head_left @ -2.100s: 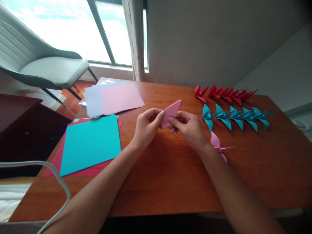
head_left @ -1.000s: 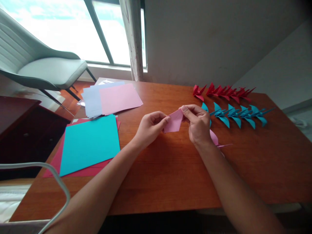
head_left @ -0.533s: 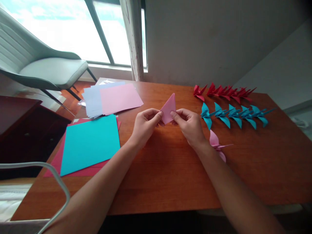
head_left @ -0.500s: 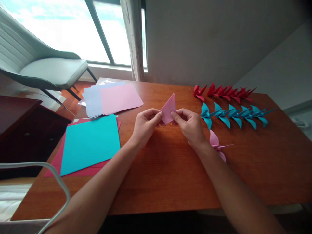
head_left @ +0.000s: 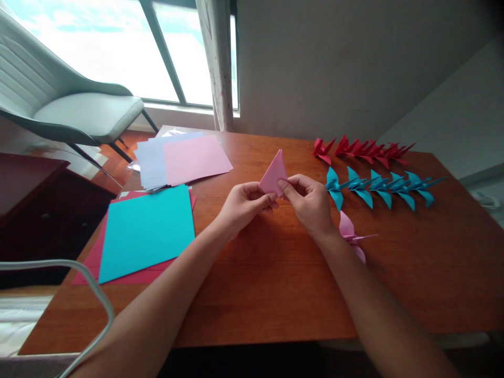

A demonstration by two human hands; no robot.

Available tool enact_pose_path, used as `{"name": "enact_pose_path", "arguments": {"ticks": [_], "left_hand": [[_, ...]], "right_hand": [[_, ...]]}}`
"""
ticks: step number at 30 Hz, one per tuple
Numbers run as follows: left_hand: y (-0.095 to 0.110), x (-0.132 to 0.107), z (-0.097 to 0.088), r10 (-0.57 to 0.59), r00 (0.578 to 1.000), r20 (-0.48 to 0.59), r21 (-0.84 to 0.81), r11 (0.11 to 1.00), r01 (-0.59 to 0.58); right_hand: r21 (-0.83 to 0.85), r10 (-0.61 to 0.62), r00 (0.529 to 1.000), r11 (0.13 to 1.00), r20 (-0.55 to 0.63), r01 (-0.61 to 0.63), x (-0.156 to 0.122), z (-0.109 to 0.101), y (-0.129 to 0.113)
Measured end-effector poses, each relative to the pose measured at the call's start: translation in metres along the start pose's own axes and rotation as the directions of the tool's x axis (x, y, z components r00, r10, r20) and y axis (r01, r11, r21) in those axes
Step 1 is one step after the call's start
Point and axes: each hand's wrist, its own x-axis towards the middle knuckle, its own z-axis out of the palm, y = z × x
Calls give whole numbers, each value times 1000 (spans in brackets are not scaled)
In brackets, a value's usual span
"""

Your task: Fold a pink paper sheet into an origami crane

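Note:
Both of my hands pinch a folded pink paper [head_left: 273, 176] above the middle of the wooden table [head_left: 275, 283]. The paper is a triangle with its tip pointing up and away. My left hand [head_left: 244, 203] grips its lower left corner with thumb and fingers closed. My right hand [head_left: 309, 202] pinches its lower right edge. A finished pink paper crane [head_left: 350, 233] lies on the table just right of my right wrist, partly hidden by the forearm.
A row of several blue cranes [head_left: 380, 186] and a row of red cranes [head_left: 364, 148] lie at the right back. Turquoise sheets on red ones [head_left: 147, 231] lie at the left, pale blue and pink sheets [head_left: 183, 159] behind. A grey chair [head_left: 74, 110] stands by the window.
The folded pink paper was turned in my hands from lying sideways to standing tip-up. My right hand came back from its far tip to its lower edge; my left hand shifted slightly right.

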Motion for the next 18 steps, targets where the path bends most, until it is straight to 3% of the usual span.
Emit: {"name": "enact_pose_path", "arguments": {"ticks": [8,18], "left_hand": [[0,0,4,12,1000,22,40,999,-13],[-3,1,2,96,995,-33,14,995,-95]], "right_hand": [[192,15,999,981,-33,-8,1,3,4],[87,-18,999,996,42,15,-3,5,-3]]}}
